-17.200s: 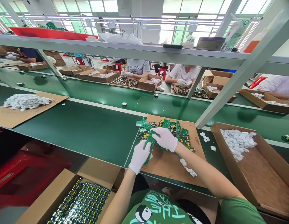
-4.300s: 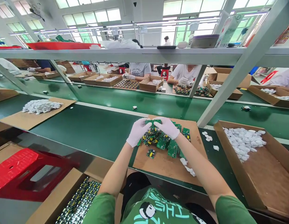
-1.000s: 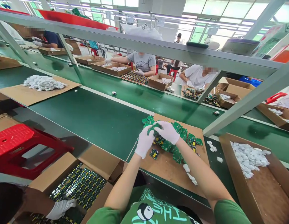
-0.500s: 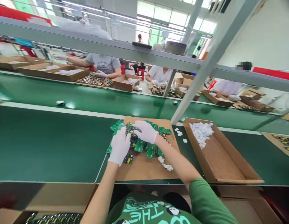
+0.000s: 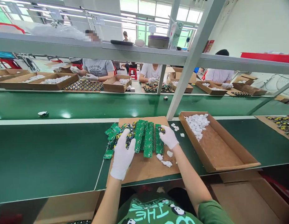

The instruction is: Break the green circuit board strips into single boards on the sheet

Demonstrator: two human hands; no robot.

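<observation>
My left hand point(image 5: 123, 154), in a white glove, has its thumb and fingers apart at the near left side of a heap of small circuit boards point(image 5: 127, 127). My right hand point(image 5: 169, 137), also gloved, pinches a small dark circuit board point(image 5: 161, 130) over the right end of the green board strips point(image 5: 148, 140). Those strips lie side by side on a brown cardboard sheet point(image 5: 144, 169). Loose green boards point(image 5: 108, 154) spread past the sheet's left edge. White pieces point(image 5: 167, 163) lie near my right wrist.
An open cardboard box point(image 5: 228, 155) with white pieces point(image 5: 197, 124) stands to the right. Beyond the green bench point(image 5: 53, 155), a slanted metal post point(image 5: 182, 84) joins a shelf point(image 5: 139, 55). Several people work across the green belt point(image 5: 100, 105).
My right hand has moved right, from the heap to the right end of the strips, with a small board in its fingers. More of the green strips shows. The view has shifted.
</observation>
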